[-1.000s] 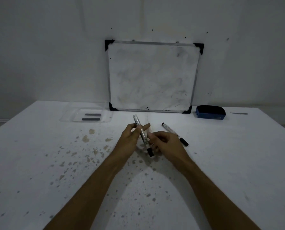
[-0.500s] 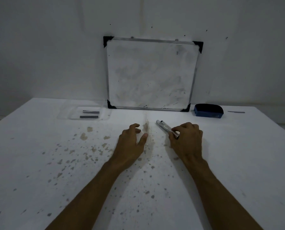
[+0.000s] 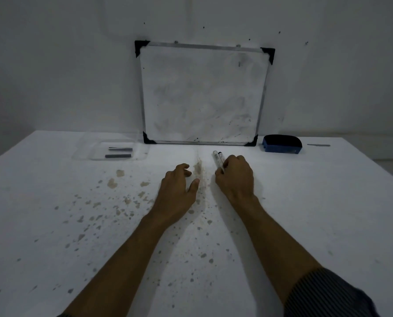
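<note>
Right hand [image 3: 235, 177] gripping perhaps two markers [image 3: 218, 158], left hand [image 3: 178, 187] loose on table [image 3: 328, 202]

White surface [image 3: 328, 202], brown-speckled. On it: clear tray [image 3: 87, 152] with two dark sticks [image 3: 118, 156], whiteboard [image 3: 202, 94] upright at rear, blue eraser [image 3: 282, 145], two markers [image 3: 217, 157].

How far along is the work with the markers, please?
Done: the whiteboard looks wiped, with only smudges, and the eraser lies beside it. In hand: the right hand grips two markers side by side on the table; the left hand rests empty nearby. Left, probably: putting the markers away, perhaps in the tray.
</note>
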Demonstrator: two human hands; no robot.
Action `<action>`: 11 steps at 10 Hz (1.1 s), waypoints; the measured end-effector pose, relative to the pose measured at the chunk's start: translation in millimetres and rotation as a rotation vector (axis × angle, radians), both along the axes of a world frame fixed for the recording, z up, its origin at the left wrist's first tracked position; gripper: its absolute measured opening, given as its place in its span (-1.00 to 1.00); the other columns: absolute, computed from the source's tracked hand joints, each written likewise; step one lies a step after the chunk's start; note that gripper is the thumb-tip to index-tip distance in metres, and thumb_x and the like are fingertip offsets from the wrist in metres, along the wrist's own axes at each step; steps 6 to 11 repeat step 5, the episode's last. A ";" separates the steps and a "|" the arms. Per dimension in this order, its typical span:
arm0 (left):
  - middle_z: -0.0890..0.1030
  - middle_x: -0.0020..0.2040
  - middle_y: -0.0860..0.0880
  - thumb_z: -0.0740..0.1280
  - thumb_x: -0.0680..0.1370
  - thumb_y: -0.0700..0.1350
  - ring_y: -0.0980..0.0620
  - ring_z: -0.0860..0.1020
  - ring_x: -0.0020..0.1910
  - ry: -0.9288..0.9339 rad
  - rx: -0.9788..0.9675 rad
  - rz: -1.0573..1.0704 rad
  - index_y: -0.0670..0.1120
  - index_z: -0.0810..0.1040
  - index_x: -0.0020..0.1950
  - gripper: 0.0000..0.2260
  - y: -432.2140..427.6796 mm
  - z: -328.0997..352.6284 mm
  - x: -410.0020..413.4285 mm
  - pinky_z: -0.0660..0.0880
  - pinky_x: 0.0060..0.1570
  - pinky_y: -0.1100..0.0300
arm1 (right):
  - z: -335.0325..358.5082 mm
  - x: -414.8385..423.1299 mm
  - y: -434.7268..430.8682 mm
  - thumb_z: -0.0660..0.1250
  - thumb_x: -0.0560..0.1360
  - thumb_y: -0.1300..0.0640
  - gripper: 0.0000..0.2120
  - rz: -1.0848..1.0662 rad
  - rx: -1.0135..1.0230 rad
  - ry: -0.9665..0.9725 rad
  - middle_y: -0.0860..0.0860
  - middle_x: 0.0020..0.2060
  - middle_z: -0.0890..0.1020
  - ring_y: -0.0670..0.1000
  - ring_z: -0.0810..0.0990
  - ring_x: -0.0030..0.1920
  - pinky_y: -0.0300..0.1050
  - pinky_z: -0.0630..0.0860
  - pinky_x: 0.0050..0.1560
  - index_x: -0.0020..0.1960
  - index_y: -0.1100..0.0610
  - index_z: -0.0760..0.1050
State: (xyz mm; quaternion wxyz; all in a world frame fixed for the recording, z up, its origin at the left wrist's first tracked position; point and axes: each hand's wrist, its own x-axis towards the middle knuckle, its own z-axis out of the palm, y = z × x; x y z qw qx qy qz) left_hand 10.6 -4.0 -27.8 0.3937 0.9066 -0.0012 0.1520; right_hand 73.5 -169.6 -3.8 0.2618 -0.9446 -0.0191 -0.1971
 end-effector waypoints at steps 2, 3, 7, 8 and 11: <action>0.53 0.34 -0.03 0.29 0.64 0.11 -0.04 0.45 0.35 0.003 -0.012 -0.002 0.00 0.32 0.49 -0.54 0.7 -1.8 2.6 0.42 0.40 -0.04 | 3.2 13.7 21.4 0.34 0.48 0.17 -0.70 -0.090 0.044 0.046 0.22 0.06 0.57 0.19 0.56 0.08 -0.01 0.51 -0.03 0.14 0.33 0.51; 0.54 0.33 -0.03 0.30 0.64 0.10 -0.04 0.46 0.34 0.006 -0.021 -0.003 0.00 0.32 0.48 -0.55 1.1 -0.9 1.7 0.43 0.39 -0.04 | 0.4 10.6 20.8 0.39 0.46 0.12 -0.65 -0.097 0.099 0.029 0.22 0.08 0.56 0.20 0.55 0.08 0.03 0.53 0.00 0.16 0.30 0.46; 0.54 0.32 0.01 0.28 0.65 0.09 -0.03 0.45 0.34 0.007 -0.044 0.004 0.04 0.31 0.48 -0.57 1.3 1.2 1.4 0.43 0.39 -0.03 | 4.3 -7.9 -5.3 0.46 0.46 -0.12 -0.46 -0.075 0.349 0.106 0.15 0.17 0.55 0.13 0.58 0.12 0.06 0.60 0.08 0.28 0.18 0.42; 0.54 0.32 0.01 0.28 0.65 0.09 -0.03 0.45 0.34 0.007 -0.044 0.004 0.04 0.31 0.48 -0.57 1.3 1.2 1.4 0.43 0.39 -0.03 | 4.3 -7.9 -5.3 0.46 0.46 -0.12 -0.46 -0.075 0.349 0.106 0.15 0.17 0.55 0.13 0.58 0.12 0.06 0.60 0.08 0.28 0.18 0.42; 0.54 0.32 0.01 0.28 0.65 0.09 -0.03 0.45 0.34 0.007 -0.044 0.004 0.04 0.31 0.48 -0.57 1.3 1.2 1.4 0.43 0.39 -0.03 | 4.3 -7.9 -5.3 0.46 0.46 -0.12 -0.46 -0.075 0.349 0.106 0.15 0.17 0.55 0.13 0.58 0.12 0.06 0.60 0.08 0.28 0.18 0.42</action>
